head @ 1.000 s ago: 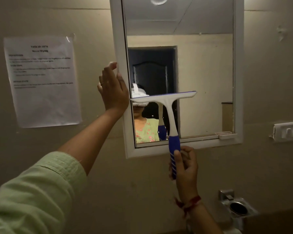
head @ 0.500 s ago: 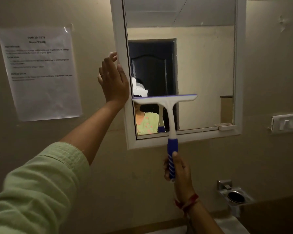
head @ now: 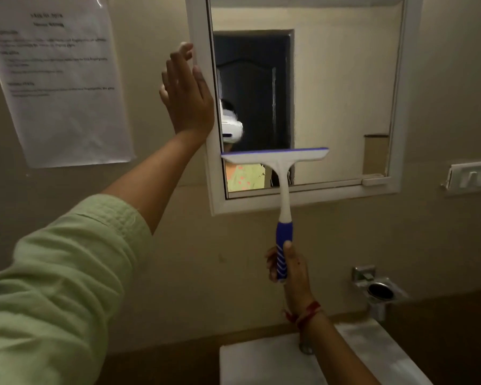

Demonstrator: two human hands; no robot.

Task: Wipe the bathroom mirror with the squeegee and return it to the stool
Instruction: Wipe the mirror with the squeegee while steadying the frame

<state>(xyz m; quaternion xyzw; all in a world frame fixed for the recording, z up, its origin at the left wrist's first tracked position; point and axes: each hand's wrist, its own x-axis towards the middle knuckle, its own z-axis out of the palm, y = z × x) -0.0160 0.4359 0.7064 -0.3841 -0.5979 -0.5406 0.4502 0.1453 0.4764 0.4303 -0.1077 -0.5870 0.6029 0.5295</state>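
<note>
A white-framed mirror (head: 342,87) hangs on the beige wall ahead. The squeegee (head: 281,173) is white with a blue handle, and its blade lies level across the lower left part of the glass. My right hand (head: 292,270) is closed around the bottom of the blue handle, below the mirror frame. My left hand (head: 188,93) lies flat with fingers apart against the mirror's left frame edge, holding nothing. The stool is not in view.
A printed paper sheet (head: 59,84) is taped to the wall left of the mirror. A white switch plate (head: 472,176) is on the right wall. A metal holder (head: 378,290) is fixed low right. A white cistern top (head: 289,359) sits below my right arm.
The squeegee blade has slid down the mirror glass toward its lower edge, my right hand dropping with it. My left hand has stayed on the frame's left edge.
</note>
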